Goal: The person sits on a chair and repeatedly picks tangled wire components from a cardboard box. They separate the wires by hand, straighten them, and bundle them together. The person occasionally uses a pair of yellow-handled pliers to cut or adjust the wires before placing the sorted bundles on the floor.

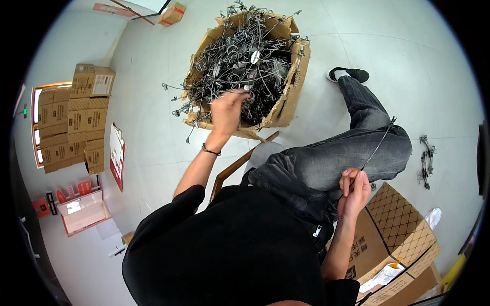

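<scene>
Left hand [226, 109] grips a hanger in the still-heaped box [286, 102]; right hand [354, 191] pinches one hanger [377, 148] already pulled, few others set aside.

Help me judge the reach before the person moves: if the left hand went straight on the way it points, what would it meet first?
The left hand points up into the torn cardboard box, so it would likely meet the tangled pile of metal wire hangers first. Its fingertips already seem to be at the pile, though depth is unclear.

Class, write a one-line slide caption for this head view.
Seated person's left hand reaches into a torn box of tangled wire hangers; right hand holds one hanger.
</scene>
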